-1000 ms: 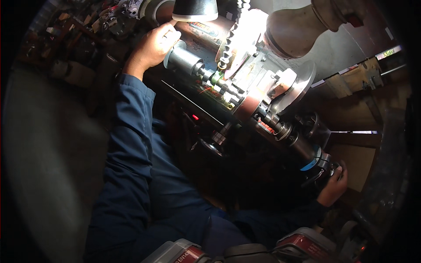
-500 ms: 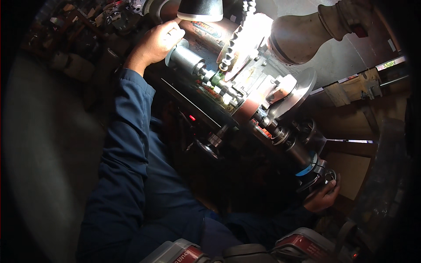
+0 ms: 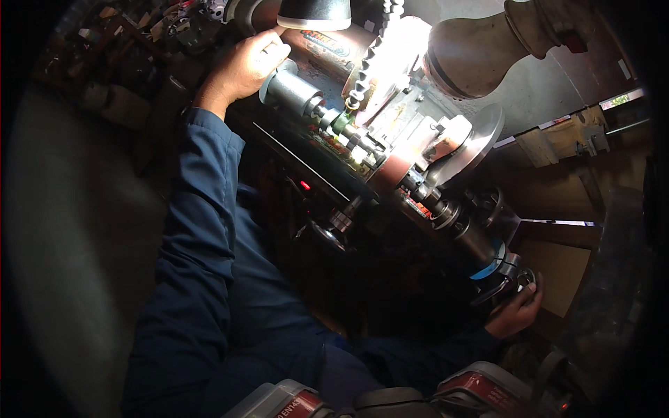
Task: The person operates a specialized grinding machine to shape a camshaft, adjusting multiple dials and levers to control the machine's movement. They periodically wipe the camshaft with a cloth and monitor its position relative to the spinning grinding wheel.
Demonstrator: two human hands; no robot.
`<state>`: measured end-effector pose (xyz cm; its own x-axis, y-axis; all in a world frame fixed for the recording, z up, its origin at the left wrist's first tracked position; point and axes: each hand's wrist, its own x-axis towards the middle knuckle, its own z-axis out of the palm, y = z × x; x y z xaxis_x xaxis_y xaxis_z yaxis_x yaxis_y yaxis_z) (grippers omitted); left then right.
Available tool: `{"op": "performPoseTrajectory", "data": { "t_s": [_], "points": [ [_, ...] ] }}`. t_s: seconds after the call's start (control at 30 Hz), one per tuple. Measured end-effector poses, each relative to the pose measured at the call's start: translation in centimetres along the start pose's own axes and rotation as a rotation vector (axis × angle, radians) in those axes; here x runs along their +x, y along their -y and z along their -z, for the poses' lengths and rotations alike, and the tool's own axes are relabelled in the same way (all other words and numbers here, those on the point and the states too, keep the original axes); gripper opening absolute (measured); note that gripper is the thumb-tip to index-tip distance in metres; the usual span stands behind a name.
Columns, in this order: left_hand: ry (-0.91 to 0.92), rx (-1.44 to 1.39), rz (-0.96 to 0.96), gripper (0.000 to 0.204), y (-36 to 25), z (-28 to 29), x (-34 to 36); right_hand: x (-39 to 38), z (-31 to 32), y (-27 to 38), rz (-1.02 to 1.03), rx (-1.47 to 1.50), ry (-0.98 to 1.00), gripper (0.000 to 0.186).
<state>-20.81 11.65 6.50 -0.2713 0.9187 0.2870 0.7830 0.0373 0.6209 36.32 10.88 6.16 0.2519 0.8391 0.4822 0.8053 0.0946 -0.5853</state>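
Note:
A long metal machine spindle [image 3: 427,195] runs diagonally from upper left to lower right. At its upper-left end is a grey flanged cylinder [image 3: 296,90]. My left hand [image 3: 247,66] is closed at the flange, its fingers curled over the far side, so their tips are partly hidden. At the lower-right end, past a dark cylinder with a blue band [image 3: 490,261], my right hand [image 3: 516,310] is closed on a curved metal handle [image 3: 527,280]. Between the hands, a thin grinding wheel [image 3: 474,143] stands beside the bright middle of the machine.
A black lamp head [image 3: 315,14] lights the machine, and a segmented coolant hose [image 3: 362,76] hangs over it. A large pale housing [image 3: 481,52] is at upper right. Below the spindle sits a handwheel [image 3: 327,237]. Grey-and-red respirator filters [image 3: 481,390] show along the lower edge.
The whole view has shifted slightly. Both hands stay at the same ends of the spindle, with no clear change in their grip.

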Motion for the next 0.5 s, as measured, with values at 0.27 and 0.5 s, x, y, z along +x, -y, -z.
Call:
{"op": "performPoseTrajectory", "data": {
  "t_s": [0.27,0.5],
  "points": [
    [0.009,-0.061,-0.014,0.020,0.6,-0.2,-0.2,2.7,0.8,0.5,-0.091,-0.153,0.267,0.030],
    [-0.014,-0.035,-0.040,0.024,0.2,-0.1,0.0,2.1,0.7,0.9,-0.084,-0.102,0.176,0.030]
  ]
}}
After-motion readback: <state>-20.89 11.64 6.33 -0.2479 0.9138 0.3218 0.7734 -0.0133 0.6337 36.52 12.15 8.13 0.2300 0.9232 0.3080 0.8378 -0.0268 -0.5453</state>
